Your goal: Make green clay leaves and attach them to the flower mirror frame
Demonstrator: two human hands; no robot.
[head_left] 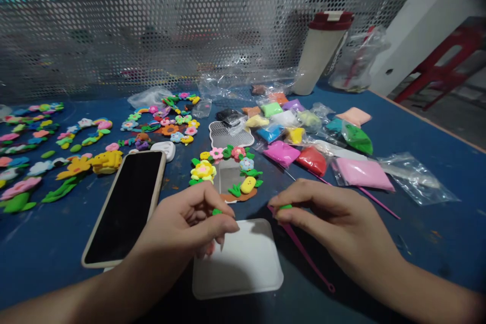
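On a clock laid over the desk (pixel 429 273) with the white board (pixel 238 263) at its centre and twelve pointing away from the person, the left hand (pixel 178 223) is at eleven, its grip closed on a small green piece (pixel 217 211). The right hand (pixel 334 217) is at two, its grip pinching a second green piece (pixel 284 207); whether it also holds the pink tool (pixel 304 253) beneath is hard to tell. The flower-rimmed frame (pixel 238 196) lies just beyond the board, at twelve. Such tiny bits look soft, so too firm a pinch could flatten them, and a loose one could drop them. The left wrist, close by the phone (pixel 127 207) at ten, might nudge it. The blue surface is marked with small specks and crowded: coloured packets (pixel 281 153) at one, more floral pieces (pixel 78 166) at ten. Farther off stand a perforated panel (pixel 152 25) at twelve, a lidded tumbler (pixel 319 55) at one and a red stool (pixel 444 61) at two.
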